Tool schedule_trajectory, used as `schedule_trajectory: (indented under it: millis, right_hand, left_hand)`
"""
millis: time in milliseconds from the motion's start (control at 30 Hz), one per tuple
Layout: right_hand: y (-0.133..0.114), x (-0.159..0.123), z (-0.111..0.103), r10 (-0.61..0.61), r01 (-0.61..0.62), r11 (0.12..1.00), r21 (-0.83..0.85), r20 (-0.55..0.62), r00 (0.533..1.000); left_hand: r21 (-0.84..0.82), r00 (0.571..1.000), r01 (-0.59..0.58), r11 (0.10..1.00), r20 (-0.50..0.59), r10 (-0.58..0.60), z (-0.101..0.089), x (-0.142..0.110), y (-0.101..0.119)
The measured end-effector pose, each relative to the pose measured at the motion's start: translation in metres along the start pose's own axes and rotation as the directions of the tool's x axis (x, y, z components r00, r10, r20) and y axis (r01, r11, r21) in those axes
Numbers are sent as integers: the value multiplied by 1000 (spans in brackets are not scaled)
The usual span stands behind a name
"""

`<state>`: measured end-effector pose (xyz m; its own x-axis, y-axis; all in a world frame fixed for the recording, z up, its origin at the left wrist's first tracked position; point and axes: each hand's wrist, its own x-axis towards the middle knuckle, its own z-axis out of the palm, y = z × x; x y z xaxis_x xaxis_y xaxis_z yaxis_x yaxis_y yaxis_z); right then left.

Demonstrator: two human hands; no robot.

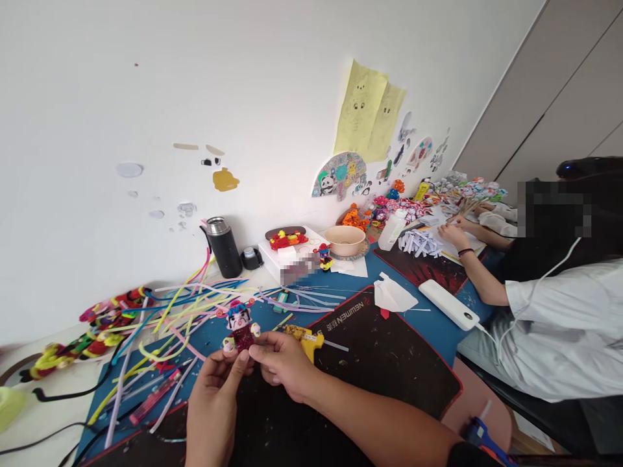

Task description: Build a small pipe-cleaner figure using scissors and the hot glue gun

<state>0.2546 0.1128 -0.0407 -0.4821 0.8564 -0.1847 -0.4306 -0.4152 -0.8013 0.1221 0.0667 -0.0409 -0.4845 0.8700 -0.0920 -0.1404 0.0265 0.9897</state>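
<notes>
Left hand (213,399) and right hand (286,364) both pinch the doll (241,327) by its lower part | black mat (384,370) beneath them | black flask (224,250) standing behind | yellow glue gun (311,340) just beyond the right hand | doll upright, between the fingertips

Bright, soft, even light fills the room, its source out of view. The white wall (253,97) grades from pale grey higher up to lighter near the table, free of harsh glare; a small highlight sits on the flask's steel cap (218,226). Shadows are faint, and the black mat (389,370) swallows detail. The wide lens tilts the grey panels (545,110) and stretches the co-worker's sleeve (559,311) toward the right edge. The doll (242,327) looks fairly clear, its finest details soft. Pixelated blocks cover the co-worker's head (555,211) and part of the white box (272,267).
</notes>
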Motion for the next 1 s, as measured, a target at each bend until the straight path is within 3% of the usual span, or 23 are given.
schedule_trajectory:
  millis: [467,733,1000]
  right_hand:
    - [-1,0,0,1,-3,999,-35,-40,999]
    - [-3,1,2,14,-15,1000,-9,-58,998]
    - [-1,0,4,-2,0,1000,-28,-56,998]
  left_hand:
    - [-32,998,43,999,43,-41,-4,2,-4]
    - [30,999,26,999,45,-27,-5,6,-7]
    - [85,998,-53,995,-30,56,-9,8,-4]
